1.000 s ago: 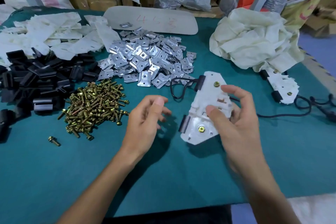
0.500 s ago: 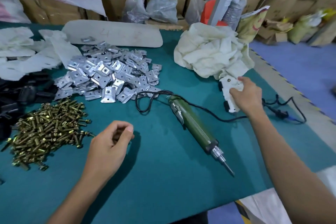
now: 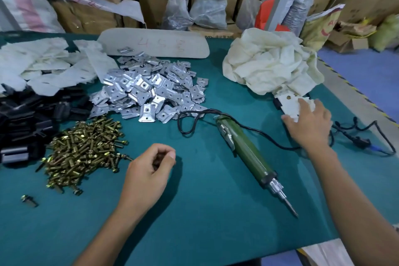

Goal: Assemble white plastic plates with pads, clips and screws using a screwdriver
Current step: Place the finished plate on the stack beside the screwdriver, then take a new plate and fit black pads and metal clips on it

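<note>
Now that the assembled white plate (image 3: 289, 104) has moved from mid-bench, where the right hand (image 3: 307, 124) held it a second ago, it lies at the right edge of the bench (image 3: 216, 211), touching the crumpled cream sheets (image 3: 269, 60). The right-hand grip is spread, its fingers laid nearly straight across the plate rather than curled round it. The left hand (image 3: 149, 170) hovers just beside the brass screws (image 3: 84, 149); its grip is loosely curled, with nothing visible inside. With the plate moved, the green electric screwdriver (image 3: 244, 153) lies uncovered on the bench, bit pointing toward the near edge. One unit appears complete and set aside. The next cycle probably requires a fresh plate, a white pad (image 3: 43, 65), a metal clip (image 3: 149, 90) and a screw. No bare plate is identifiable in view.
</note>
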`<state>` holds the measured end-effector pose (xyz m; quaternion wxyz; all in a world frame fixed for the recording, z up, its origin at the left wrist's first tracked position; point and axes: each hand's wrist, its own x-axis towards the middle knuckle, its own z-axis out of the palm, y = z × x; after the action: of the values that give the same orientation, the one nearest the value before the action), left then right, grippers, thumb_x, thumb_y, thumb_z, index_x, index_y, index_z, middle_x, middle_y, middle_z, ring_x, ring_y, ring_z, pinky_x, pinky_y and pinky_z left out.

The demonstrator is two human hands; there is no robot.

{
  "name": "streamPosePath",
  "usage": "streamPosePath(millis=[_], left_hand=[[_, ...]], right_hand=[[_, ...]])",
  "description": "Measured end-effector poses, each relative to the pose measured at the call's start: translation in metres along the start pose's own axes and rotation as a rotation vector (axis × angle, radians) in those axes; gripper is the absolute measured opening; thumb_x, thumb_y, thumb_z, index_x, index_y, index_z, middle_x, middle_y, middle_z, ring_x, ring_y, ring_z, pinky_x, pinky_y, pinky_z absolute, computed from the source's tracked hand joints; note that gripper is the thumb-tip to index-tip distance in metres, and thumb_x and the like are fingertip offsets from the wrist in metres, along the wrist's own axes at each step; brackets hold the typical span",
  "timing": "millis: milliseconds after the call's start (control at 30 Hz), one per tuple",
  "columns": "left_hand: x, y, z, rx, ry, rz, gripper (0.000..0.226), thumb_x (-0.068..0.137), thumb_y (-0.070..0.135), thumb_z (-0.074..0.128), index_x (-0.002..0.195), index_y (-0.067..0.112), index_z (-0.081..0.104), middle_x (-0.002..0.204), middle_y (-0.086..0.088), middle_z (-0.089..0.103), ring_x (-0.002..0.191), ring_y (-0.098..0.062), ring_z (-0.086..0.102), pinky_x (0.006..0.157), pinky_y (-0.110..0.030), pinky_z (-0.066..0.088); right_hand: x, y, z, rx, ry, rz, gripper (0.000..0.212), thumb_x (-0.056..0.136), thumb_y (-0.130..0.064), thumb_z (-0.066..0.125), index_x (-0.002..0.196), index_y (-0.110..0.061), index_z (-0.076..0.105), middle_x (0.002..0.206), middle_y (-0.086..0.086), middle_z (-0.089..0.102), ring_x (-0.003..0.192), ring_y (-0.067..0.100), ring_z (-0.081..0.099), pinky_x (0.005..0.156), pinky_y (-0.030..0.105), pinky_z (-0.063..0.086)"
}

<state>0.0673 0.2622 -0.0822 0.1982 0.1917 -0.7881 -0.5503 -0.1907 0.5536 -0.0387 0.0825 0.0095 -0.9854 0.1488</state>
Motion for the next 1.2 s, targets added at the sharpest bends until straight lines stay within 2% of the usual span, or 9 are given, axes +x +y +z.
streamPosePath(millis=[100, 167, 300, 433, 633, 733, 800, 933, 1200], left_hand=[[0.000, 0.001, 0.001, 0.041, -0.004, 0.004, 0.011, 0.096, 0.026, 0.065, 0.087, 0.032, 0.066, 0.081, 0.014, 0.071, 0.078, -0.005, 0.065, 0.070, -0.021, 0.049], [0.000, 0.004, 0.007, 0.047, -0.029, 0.021, 0.010, 0.097, 0.028, 0.064, 0.088, 0.032, 0.066, 0.082, 0.017, 0.071, 0.080, -0.003, 0.066, 0.071, -0.017, 0.048], [0.003, 0.007, 0.001, -0.033, 0.016, 0.007, 0.004, 0.091, 0.032, 0.062, 0.091, 0.032, 0.065, 0.083, 0.014, 0.071, 0.081, -0.007, 0.068, 0.077, -0.025, 0.054], [0.014, 0.014, -0.014, -0.068, 0.049, 0.034, 0.007, 0.091, 0.031, 0.062, 0.097, 0.030, 0.066, 0.085, 0.016, 0.070, 0.080, -0.005, 0.066, 0.076, -0.023, 0.053], [0.094, 0.018, -0.094, 0.255, 0.184, 0.048, 0.005, 0.095, 0.035, 0.060, 0.098, 0.038, 0.063, 0.090, 0.024, 0.065, 0.085, 0.006, 0.060, 0.067, -0.007, 0.042], [0.155, 0.013, -0.139, 0.492, 0.307, 0.049, 0.009, 0.095, 0.024, 0.060, 0.100, 0.029, 0.066, 0.092, 0.020, 0.066, 0.087, -0.001, 0.063, 0.078, -0.022, 0.049], [0.189, 0.002, -0.166, 0.746, 0.325, 0.014, 0.024, 0.093, 0.020, 0.062, 0.116, 0.021, 0.067, 0.115, 0.003, 0.069, 0.110, -0.021, 0.062, 0.096, -0.035, 0.049], [0.222, -0.024, -0.201, 1.128, 0.042, -0.337, 0.064, 0.091, 0.032, 0.062, 0.151, 0.030, 0.040, 0.152, -0.010, 0.044, 0.140, -0.036, 0.038, 0.116, -0.054, 0.021], [0.219, -0.014, -0.223, 1.124, 0.217, -0.068, 0.034, 0.094, 0.045, 0.061, 0.120, 0.023, 0.065, 0.117, -0.012, 0.070, 0.113, -0.034, 0.060, 0.093, -0.041, 0.044]], right_hand=[[-0.020, -0.025, -0.012, 0.214, 0.097, -0.142, 0.064, 0.097, -0.039, 0.069, 0.150, -0.012, 0.047, 0.158, 0.027, 0.035, 0.148, 0.042, 0.027, 0.121, 0.052, 0.022], [-0.046, -0.042, -0.020, 0.436, 0.147, -0.273, 0.045, 0.097, -0.036, 0.067, 0.137, -0.019, 0.059, 0.141, 0.010, 0.055, 0.134, 0.027, 0.048, 0.112, 0.037, 0.037], [-0.125, -0.115, -0.013, 0.850, -0.090, -0.464, 0.015, 0.094, -0.039, 0.068, 0.108, -0.034, 0.069, 0.104, -0.021, 0.071, 0.093, 0.000, 0.067, 0.080, 0.006, 0.045], [-0.160, -0.162, 0.028, 0.934, -0.354, -0.480, 0.007, 0.097, -0.029, 0.066, 0.101, -0.028, 0.072, 0.093, -0.021, 0.073, 0.087, 0.003, 0.068, 0.077, 0.013, 0.049], [-0.160, -0.168, 0.062, 0.911, -0.412, -0.415, 0.010, 0.098, -0.022, 0.066, 0.092, -0.026, 0.073, 0.081, -0.025, 0.071, 0.077, -0.003, 0.065, 0.069, 0.005, 0.043], [-0.158, -0.165, 0.064, 0.919, -0.412, -0.421, 0.015, 0.098, -0.023, 0.066, 0.086, -0.031, 0.072, 0.080, -0.018, 0.072, 0.075, 0.002, 0.065, 0.067, 0.007, 0.044], [-0.156, -0.166, 0.066, 0.939, -0.416, -0.413, 0.017, 0.098, -0.026, 0.065, 0.084, -0.032, 0.071, 0.079, -0.011, 0.071, 0.071, 0.008, 0.065, 0.065, 0.012, 0.046], [-0.154, -0.166, 0.071, 0.964, -0.425, -0.381, 0.013, 0.098, -0.034, 0.062, 0.089, -0.037, 0.071, 0.081, -0.004, 0.072, 0.076, 0.020, 0.068, 0.074, 0.032, 0.052], [-0.150, -0.161, 0.079, 0.936, -0.420, -0.346, 0.015, 0.099, -0.041, 0.059, 0.093, -0.037, 0.072, 0.086, -0.011, 0.075, 0.076, 0.004, 0.071, 0.071, 0.036, 0.055]])
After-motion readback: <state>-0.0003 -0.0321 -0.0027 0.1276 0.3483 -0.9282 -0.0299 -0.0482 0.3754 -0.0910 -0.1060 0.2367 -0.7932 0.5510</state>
